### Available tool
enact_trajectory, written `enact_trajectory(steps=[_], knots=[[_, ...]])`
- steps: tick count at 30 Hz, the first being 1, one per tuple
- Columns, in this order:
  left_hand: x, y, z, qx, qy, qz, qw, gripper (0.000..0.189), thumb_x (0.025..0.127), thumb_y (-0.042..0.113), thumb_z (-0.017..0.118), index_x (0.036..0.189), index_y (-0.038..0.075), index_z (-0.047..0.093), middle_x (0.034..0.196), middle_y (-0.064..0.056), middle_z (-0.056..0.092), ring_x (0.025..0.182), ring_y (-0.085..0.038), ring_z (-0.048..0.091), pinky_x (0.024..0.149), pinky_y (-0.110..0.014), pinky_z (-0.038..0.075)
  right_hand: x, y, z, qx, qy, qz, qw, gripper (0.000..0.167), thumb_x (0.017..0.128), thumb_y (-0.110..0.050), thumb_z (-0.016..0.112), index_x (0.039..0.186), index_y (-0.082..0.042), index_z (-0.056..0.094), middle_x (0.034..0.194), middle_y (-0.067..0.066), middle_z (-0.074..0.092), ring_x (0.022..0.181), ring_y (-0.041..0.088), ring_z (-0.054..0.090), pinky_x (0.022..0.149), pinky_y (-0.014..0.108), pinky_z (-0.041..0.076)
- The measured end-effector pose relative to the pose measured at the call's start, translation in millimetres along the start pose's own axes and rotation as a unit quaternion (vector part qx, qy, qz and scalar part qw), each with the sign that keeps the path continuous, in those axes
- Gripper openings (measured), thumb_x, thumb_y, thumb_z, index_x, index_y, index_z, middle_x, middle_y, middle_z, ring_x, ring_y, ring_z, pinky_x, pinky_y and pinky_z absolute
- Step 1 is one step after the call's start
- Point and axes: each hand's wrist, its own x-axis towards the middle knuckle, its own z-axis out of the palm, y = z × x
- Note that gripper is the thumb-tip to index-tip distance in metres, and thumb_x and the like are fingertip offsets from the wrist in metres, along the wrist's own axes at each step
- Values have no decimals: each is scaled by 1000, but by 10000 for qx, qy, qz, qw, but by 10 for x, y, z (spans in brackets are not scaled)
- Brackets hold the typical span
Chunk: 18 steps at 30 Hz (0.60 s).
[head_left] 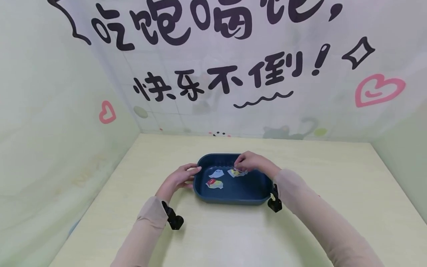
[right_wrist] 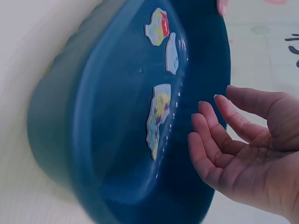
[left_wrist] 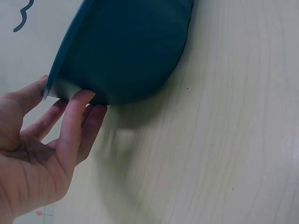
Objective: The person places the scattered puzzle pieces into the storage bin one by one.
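A dark blue oblong basin (head_left: pixel 230 202) sits on the table with flat, irregular printed pieces on its floor. One piece is red and yellow (head_left: pixel 214 184), one is pale (head_left: pixel 217 173), and a longer one is yellow and purple (head_left: pixel 236 172). At the basin's left end, my left hand (left_wrist: pixel 56 144) holds the rim, thumb at the edge and fingers against the outer wall. My right hand (right_wrist: pixel 247 144) hovers over the far side, above the longer piece, fingers loosely bent. The right wrist view shows nothing in it.
The pale wood-grained table (head_left: pixel 213 237) runs back to a white cloth (head_left: pixel 200 118) with black writing and pink hearts. More cloth hangs at the left and right sides. Each wrist wears a black camera mount (head_left: pixel 175 220).
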Motion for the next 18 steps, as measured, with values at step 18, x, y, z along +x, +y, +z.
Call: enact_trajectory(steps=[18], knots=[[29,4,-14,40,-63,-17,10000,53,93,38,50,138,14,36,131,-17,48,109,-23,54,60,-23,51,-254,266,-312,596,266,360,9972,33,94,-17,49,121,2,53,113,21,61,101,30,60,83,34,50]])
